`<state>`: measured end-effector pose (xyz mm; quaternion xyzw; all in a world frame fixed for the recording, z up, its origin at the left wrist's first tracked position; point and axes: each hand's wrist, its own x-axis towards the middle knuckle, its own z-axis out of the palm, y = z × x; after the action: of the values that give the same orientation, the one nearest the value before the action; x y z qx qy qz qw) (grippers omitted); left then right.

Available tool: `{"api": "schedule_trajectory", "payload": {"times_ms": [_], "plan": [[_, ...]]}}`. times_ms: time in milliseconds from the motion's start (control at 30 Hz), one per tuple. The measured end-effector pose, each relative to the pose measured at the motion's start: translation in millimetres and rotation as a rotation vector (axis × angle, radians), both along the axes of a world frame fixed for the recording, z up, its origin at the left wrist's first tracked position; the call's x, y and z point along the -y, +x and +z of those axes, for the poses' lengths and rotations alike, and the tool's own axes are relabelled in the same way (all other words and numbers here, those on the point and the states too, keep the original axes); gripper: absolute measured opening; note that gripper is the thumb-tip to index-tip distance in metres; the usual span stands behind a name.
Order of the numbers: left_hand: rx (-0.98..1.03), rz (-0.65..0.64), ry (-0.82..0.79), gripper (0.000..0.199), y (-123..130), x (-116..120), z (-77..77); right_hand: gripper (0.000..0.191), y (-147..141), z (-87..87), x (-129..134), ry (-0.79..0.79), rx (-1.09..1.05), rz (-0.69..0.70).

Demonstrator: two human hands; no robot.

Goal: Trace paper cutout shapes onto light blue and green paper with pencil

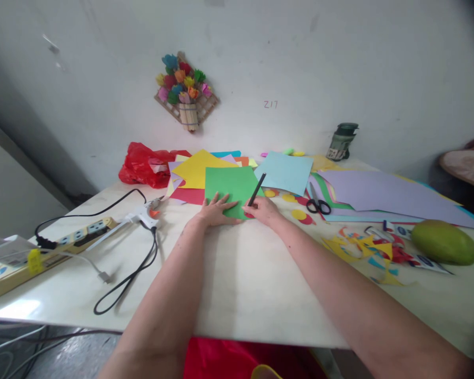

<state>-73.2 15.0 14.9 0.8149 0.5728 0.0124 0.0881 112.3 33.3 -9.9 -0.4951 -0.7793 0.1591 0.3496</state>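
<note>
A green paper sheet (229, 181) lies on the white table (256, 284). My left hand (218, 211) rests flat on its lower left part, fingers spread. A black pen (257, 188) is gripped in my right hand (264, 209), over the sheet's lower right corner; its tip is hidden by the fingers. Something small and red shows under the right fingers. Yellow paper (199, 167) and red paper (189, 196) lie partly beneath the green sheet, with light blue paper (286, 171) behind to the right. Yellow and red paper circles (299, 215) lie right of the hand.
Scissors (318, 205), purple paper (387, 195), paper scraps (359, 247) and a green mango (444, 242) are on the right. At left sit a glue gun (144, 215), a power strip (73, 239) and a red plastic bag (142, 166). A bottle (342, 142) stands by the wall.
</note>
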Motion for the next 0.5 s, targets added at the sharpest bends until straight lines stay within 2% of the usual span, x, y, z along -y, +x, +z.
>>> {"api": "schedule_trajectory", "payload": {"times_ms": [500], "plan": [[0.001,-0.01,0.014,0.077,-0.7,-1.7,-2.5,0.021,1.1,-0.7,-1.3,-0.039,-0.034,0.051]]}}
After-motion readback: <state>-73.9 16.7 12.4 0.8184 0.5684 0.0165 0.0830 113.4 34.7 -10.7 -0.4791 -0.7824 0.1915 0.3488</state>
